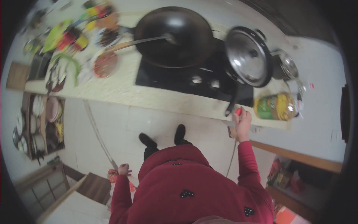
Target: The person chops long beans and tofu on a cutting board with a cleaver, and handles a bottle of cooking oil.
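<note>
My right hand [243, 121] is closed on a small red cap-like thing [238, 111] at the counter's front edge. The tip of the black pan handle [232, 104] is just beside it. To its right is a large clear bottle of yellow oil [275, 106] with a green label. My left hand [125, 170] hangs low at my side, away from the counter, its fingers loosely bent and a little apart. Nothing shows in it. A black wok [175, 30] sits on the black stove [179, 80], with a wooden-handled spatula [128, 44] resting in it.
Behind the handle stands a pan with a shiny lid [248, 56], with a metal pot [285, 65] beside it. A bowl of reddish food [105, 64], a plate of dark food [107, 37] and vegetables [72, 67] are on the left counter. A dish rack [44, 123] stands below.
</note>
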`<state>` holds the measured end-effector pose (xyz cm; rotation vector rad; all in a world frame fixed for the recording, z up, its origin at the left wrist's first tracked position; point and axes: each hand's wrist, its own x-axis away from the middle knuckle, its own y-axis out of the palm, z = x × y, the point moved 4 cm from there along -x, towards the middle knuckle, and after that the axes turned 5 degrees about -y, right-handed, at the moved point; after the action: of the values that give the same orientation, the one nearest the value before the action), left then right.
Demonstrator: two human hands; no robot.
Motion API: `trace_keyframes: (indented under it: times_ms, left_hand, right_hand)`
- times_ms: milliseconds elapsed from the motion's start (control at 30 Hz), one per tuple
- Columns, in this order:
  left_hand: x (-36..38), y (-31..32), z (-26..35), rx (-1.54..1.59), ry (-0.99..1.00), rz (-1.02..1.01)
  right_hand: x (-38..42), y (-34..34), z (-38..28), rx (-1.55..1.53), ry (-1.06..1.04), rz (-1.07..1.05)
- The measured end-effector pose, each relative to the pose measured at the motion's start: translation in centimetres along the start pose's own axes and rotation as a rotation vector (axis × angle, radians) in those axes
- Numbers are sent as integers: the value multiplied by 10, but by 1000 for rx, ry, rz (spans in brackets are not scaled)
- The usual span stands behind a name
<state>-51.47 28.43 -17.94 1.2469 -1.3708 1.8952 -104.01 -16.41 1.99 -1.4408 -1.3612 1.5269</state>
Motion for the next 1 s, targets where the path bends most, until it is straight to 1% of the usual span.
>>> trace_keyframes:
  times_ms: [33, 67, 133, 167, 233, 267, 333, 433, 467, 533, 567, 633, 667, 733, 767, 833, 867, 933, 967, 1000]
  left_hand:
    - [-6, -12, -6, 24, -2, -7]
    - [-14, -30, -14, 62, -12, 9]
    - [-37, -60, -19, 136, 5, 11]
    - [-48, -77, -23, 188, 2, 27]
    - [-71, -103, -28, 277, 9, 42]
    - [-77, -110, -30, 328, 9, 46]
    - [-86, -134, -27, 433, 36, 73]
    - [-97, -183, 7, 534, 148, 109]
    - [-100, -201, 26, 542, 177, 123]
    - [-106, -227, 70, 566, 305, 147]
    - [-101, -243, 99, 577, 337, 151]
    - [-90, -276, 163, 608, 477, 165]
    - [-86, -296, 193, 598, 525, 194]
    - [-76, -336, 260, 556, 721, 288]
    - [-79, -354, 287, 536, 758, 332]
    - [-81, -394, 351, 486, 905, 494]
    - [-88, -411, 378, 462, 917, 521]
    - [-97, -447, 434, 380, 925, 604]
    - [-106, -462, 453, 338, 913, 587]
    - [-115, -471, 465, 278, 869, 542]
  right_hand:
    - [4, 36, -21, -21, 37, -104]
    - [12, 50, -25, -14, 39, -118]
    - [12, 84, -34, 92, 125, -133]
    - [15, 91, -40, 103, 119, -107]
    - [20, 98, -38, 217, 207, -16]
    - [19, 92, -57, 202, 187, 26]
    - [26, 83, -91, 151, 210, 162]
    - [36, 96, -188, -51, 104, 110]
    - [36, 102, -230, -108, 47, 78]
    - [35, 112, -310, -303, -172, -38]
    - [28, 111, -353, -352, -241, -57]
    - [17, 112, -444, -550, -504, -124]
    - [10, 112, -480, -588, -538, -142]
    - [-2, 115, -556, -730, -676, -201]
    - [-7, 120, -587, -767, -671, -217]
    - [-24, 130, -652, -897, -684, -278]
    - [-34, 136, -684, -936, -671, -296]
    - [-55, 147, -751, -1067, -632, -407]
    - [-62, 155, -785, -1103, -595, -445]
    - [-64, 162, -815, -1154, -538, -536]
